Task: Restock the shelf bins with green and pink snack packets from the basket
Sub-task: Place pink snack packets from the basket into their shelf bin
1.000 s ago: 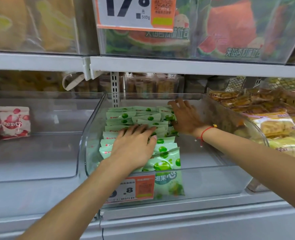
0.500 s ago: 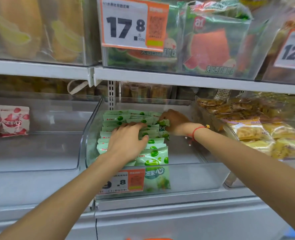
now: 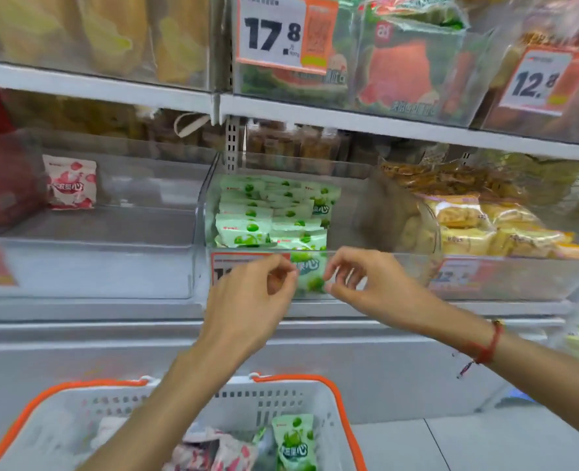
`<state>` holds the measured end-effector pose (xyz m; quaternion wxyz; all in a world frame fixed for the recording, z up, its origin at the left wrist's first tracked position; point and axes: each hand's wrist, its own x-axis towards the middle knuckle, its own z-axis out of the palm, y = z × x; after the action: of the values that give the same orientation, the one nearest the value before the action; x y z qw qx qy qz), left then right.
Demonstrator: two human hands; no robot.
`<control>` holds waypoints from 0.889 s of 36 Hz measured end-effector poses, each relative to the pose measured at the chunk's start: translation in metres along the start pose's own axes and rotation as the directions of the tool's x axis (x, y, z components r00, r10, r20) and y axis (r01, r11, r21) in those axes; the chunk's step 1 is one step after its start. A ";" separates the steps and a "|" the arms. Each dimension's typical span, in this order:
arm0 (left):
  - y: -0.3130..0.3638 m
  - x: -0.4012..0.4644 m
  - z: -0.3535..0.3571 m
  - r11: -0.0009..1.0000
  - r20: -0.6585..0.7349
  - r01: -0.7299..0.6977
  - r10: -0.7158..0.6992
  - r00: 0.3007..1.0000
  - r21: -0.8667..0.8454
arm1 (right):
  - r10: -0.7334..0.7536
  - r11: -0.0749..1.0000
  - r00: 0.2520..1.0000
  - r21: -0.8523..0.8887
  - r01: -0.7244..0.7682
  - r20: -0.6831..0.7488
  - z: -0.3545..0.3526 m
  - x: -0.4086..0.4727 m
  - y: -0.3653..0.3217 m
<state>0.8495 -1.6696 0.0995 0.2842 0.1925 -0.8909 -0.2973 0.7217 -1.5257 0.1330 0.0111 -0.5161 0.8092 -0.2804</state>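
Observation:
The clear middle bin (image 3: 202, 212) holds rows of green snack packets (image 3: 267, 212). One more green packet (image 3: 310, 273) stands against its front wall beside the price tag. My left hand (image 3: 257, 300) and my right hand (image 3: 366, 287) hover just in front of that wall, fingers loosely curled, holding nothing. The clear left bin (image 3: 111, 266) has a single pink packet (image 3: 70, 181) at its back. Below, the white basket (image 3: 281, 399) with an orange rim holds a green packet (image 3: 294, 443) and pink packets (image 3: 220, 450); my left forearm covers part of it.
The bin on the right holds yellow pastry packs (image 3: 478, 226). The shelf above carries watermelon-print bags (image 3: 400, 69) and price tags reading 17.8 (image 3: 274, 32) and 12.8 (image 3: 536, 83). A grey shelf base runs below the bins.
Both hands have come out of the middle bin, off the green packets, and now hang in front of its front wall. The view has tilted down, bringing the basket into sight.

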 end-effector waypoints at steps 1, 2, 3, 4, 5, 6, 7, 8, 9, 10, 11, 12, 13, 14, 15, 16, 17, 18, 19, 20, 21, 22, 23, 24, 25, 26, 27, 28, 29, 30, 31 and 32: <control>-0.009 -0.010 0.007 0.999 0.064 0.041 -0.043 0.997 0.020 | 0.009 1.000 0.997 -0.014 -0.008 0.073 0.012 -0.007 0.001; -0.020 -0.020 0.015 0.995 0.135 0.086 -0.092 0.987 0.047 | 0.026 0.999 0.988 -0.043 -0.019 0.153 0.024 -0.013 0.003; -0.030 -0.030 0.024 0.989 0.205 0.127 -0.140 0.969 0.071 | 0.050 0.996 0.970 -0.086 -0.030 0.237 0.036 -0.018 0.005; -0.041 -0.040 0.033 0.984 0.265 0.157 -0.174 0.948 0.085 | 0.081 0.990 0.943 -0.139 -0.037 0.323 0.049 -0.022 0.009; -0.052 -0.050 0.043 0.979 0.316 0.178 -0.202 0.927 0.101 | 0.111 0.982 0.906 -0.186 -0.036 0.408 0.062 -0.026 0.014; -0.063 -0.061 0.053 0.974 0.359 0.196 -0.226 0.906 0.116 | 0.137 0.975 0.861 -0.219 -0.030 0.490 0.075 -0.030 0.018; -0.074 -0.071 0.065 0.967 0.402 0.214 -0.251 0.881 0.135 | 0.157 0.971 0.810 -0.238 -0.022 0.566 0.088 -0.034 0.023; -0.085 -0.080 0.075 0.960 0.438 0.229 -0.277 0.855 0.159 | 0.175 0.967 0.753 -0.253 -0.013 0.634 0.101 -0.038 0.027; -0.097 -0.089 0.086 0.951 0.480 0.242 -0.306 0.822 0.192 | 0.198 0.962 0.691 -0.274 0.000 0.695 0.115 -0.040 0.032; -0.109 -0.098 0.098 0.943 0.523 0.253 -0.331 0.785 0.217 | 0.224 0.953 0.628 -0.303 0.020 0.746 0.129 -0.043 0.038; -0.120 -0.107 0.110 0.936 0.570 0.263 -0.351 0.743 0.233 | 0.255 0.940 0.571 -0.338 0.041 0.780 0.145 -0.046 0.046; -0.131 -0.116 0.124 0.931 0.611 0.265 -0.365 0.702 0.251 | 0.294 0.922 0.533 -0.382 0.059 0.793 0.161 -0.050 0.053; -0.141 -0.124 0.138 0.923 0.645 0.274 -0.385 0.660 0.271 | 0.324 0.903 0.522 -0.423 0.078 0.789 0.177 -0.054 0.060; -0.150 -0.132 0.151 0.914 0.670 0.301 -0.404 0.623 0.272 | 0.351 0.881 0.529 -0.464 0.093 0.773 0.190 -0.058 0.066; -0.157 -0.139 0.164 0.903 0.689 0.350 -0.420 0.591 0.250 | 0.371 0.861 0.557 -0.500 0.095 0.743 0.202 -0.061 0.071; -0.163 -0.144 0.175 0.887 0.700 0.408 -0.432 0.569 0.216 | 0.381 0.840 0.599 -0.534 0.094 0.704 0.212 -0.064 0.074; -0.167 -0.147 0.186 0.871 0.705 0.455 -0.441 0.556 0.186 | 0.376 0.817 0.649 -0.567 0.105 0.662 0.220 -0.068 0.078; -0.168 -0.149 0.197 0.846 0.698 0.511 -0.457 0.551 0.151 | 0.370 0.789 0.684 -0.601 0.126 0.629 0.226 -0.070 0.079; -0.172 -0.150 0.208 0.822 0.691 0.557 -0.470 0.548 0.118 | 0.360 0.758 0.709 -0.633 0.157 0.606 0.232 -0.074 0.081; -0.173 -0.151 0.216 0.800 0.694 0.593 -0.475 0.541 0.086 | 0.348 0.728 0.724 -0.658 0.190 0.595 0.237 -0.078 0.082; -0.174 -0.151 0.224 0.783 0.700 0.619 -0.474 0.534 0.058 | 0.340 0.712 0.731 -0.670 0.211 0.591 0.242 -0.080 0.085; -0.174 -0.152 0.230 0.763 0.708 0.646 -0.467 0.530 0.021 | 0.347 0.710 0.731 -0.674 0.205 0.588 0.245 -0.082 0.087; -0.173 -0.153 0.235 0.741 0.712 0.671 -0.461 0.530 -0.020 | 0.366 0.723 0.725 -0.669 0.172 0.583 0.245 -0.082 0.088; -0.171 -0.153 0.237 0.727 0.712 0.685 -0.457 0.533 -0.046 | 0.389 0.749 0.713 -0.651 0.124 0.583 0.244 -0.080 0.090; -0.170 -0.152 0.238 0.716 0.706 0.696 -0.464 0.535 -0.058 | 0.398 0.782 0.700 -0.618 0.078 0.593 0.243 -0.078 0.093; -0.169 -0.152 0.239 0.707 0.697 0.704 -0.470 0.543 -0.071 | 0.395 0.815 0.684 -0.577 0.047 0.614 0.240 -0.075 0.096; -0.169 -0.152 0.238 0.696 0.698 0.712 -0.466 0.544 -0.090 | 0.388 0.842 0.663 -0.539 0.028 0.640 0.237 -0.072 0.098; -0.167 -0.152 0.234 0.688 0.701 0.717 -0.457 0.547 -0.112 | 0.376 0.865 0.643 -0.501 0.013 0.667 0.234 -0.068 0.100; -0.167 -0.152 0.228 0.681 0.702 0.722 -0.452 0.551 -0.127 | 0.373 0.886 0.619 -0.463 -0.017 0.691 0.231 -0.065 0.102; -0.166 -0.152 0.220 0.684 0.694 0.715 -0.446 0.565 -0.143 | 0.361 0.907 0.601 -0.420 -0.047 0.713 0.227 -0.061 0.104; -0.166 -0.150 0.209 0.699 0.684 0.697 -0.432 0.587 -0.157 | 0.339 0.926 0.598 -0.371 -0.074 0.726 0.222 -0.058 0.103; -0.165 -0.148 0.197 0.724 0.669 0.668 -0.411 0.619 -0.173 | 0.312 0.942 0.610 -0.322 -0.096 0.728 0.216 -0.055 0.102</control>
<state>0.8692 -1.6347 -0.1939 -0.0779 0.2922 -0.7467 -0.5924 0.7294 -1.5435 -0.1111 0.3217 -0.4866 0.8088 0.0744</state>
